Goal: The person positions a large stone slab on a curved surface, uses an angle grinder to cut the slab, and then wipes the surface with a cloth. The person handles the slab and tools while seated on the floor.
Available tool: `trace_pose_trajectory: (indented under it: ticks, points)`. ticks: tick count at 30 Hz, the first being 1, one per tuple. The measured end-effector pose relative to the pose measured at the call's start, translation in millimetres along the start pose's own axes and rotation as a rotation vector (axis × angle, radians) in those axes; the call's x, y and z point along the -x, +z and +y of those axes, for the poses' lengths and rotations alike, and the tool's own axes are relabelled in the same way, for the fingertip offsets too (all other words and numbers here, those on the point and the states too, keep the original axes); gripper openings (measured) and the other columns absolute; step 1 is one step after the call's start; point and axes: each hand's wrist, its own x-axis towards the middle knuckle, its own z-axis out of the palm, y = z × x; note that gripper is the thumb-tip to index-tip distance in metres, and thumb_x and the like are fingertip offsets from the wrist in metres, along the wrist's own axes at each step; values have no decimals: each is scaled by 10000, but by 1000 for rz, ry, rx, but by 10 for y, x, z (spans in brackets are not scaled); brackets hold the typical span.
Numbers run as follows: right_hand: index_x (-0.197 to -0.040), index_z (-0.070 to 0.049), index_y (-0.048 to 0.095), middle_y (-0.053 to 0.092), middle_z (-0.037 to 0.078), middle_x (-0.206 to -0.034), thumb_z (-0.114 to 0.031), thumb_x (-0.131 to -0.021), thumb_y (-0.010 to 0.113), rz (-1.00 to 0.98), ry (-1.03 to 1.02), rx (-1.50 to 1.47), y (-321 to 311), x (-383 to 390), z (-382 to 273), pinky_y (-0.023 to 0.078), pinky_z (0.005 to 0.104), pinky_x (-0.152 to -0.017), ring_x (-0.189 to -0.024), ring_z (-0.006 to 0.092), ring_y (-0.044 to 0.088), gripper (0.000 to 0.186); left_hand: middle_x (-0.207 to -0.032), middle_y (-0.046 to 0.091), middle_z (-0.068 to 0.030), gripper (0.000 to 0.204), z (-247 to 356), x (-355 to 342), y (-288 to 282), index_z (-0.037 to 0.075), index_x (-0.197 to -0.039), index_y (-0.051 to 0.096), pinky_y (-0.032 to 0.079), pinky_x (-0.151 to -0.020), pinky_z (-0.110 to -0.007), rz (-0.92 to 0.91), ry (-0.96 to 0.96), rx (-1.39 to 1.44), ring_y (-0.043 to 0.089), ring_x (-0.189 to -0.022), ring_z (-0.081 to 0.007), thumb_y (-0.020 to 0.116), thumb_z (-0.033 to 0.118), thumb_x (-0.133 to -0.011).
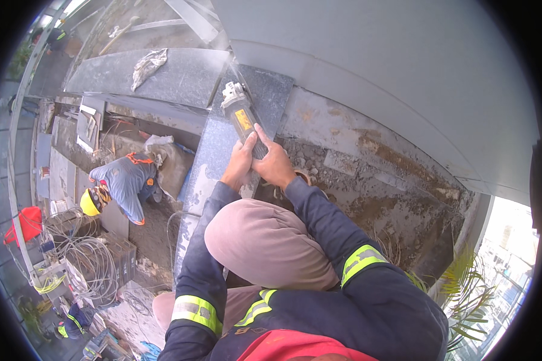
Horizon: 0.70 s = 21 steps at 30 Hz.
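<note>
My left grip [239, 162] and my right grip [274, 163] are both clasped round the rear of the angle grinder [244, 117], side by side, with the right thumb lying along the top of its body. The grinder is in front of me, over the grey stone slab [271, 99], its dusty head pointing away and slightly left, near the joint with the next slab [186, 75]. I cannot tell whether its disc touches the stone. A crumpled, dirty white cloth [149, 67] lies on that neighbouring slab, and a pale haze hangs beyond the grinder's head.

My navy sleeves [337, 225] with reflective bands reach forward on either side of my bent knee [268, 243]. To the right of the slab is a strip of rubble and soil [367, 207], bordered by a smooth grey wall [391, 66]. To the left, on lower ground, a co-worker [125, 180] in a yellow helmet [90, 202] bends forward. Farther left are a red object [30, 225] and loose coils of cable [93, 268]. Green fronds [468, 301] stand at the lower right.
</note>
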Motion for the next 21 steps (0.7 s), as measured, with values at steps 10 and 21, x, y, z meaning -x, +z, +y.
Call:
trace_pose_trajectory:
  ticks: [10,21]
  points:
    - [-1600,-165,374,734,255,-1073,-303,-806,774,48,-107,55,37,-185,49,556,391,-892,-935,343,740,900,-1094,684,-130,394,161,-80,40,-20,-1318,542,567,-808,-369,8,-50,73,697,-912,-218,530,292,-1079]
    - [-1602,-160,373,732,206,-896,-256,-820,776,36,-80,-4,-35,264,13,559,365,-778,-769,261,725,885,-1108,660,-99,380,-18,299,156,-4,-1331,530,549,-846,-356,-11,-28,38,669,-973,-186,500,290,-1094]
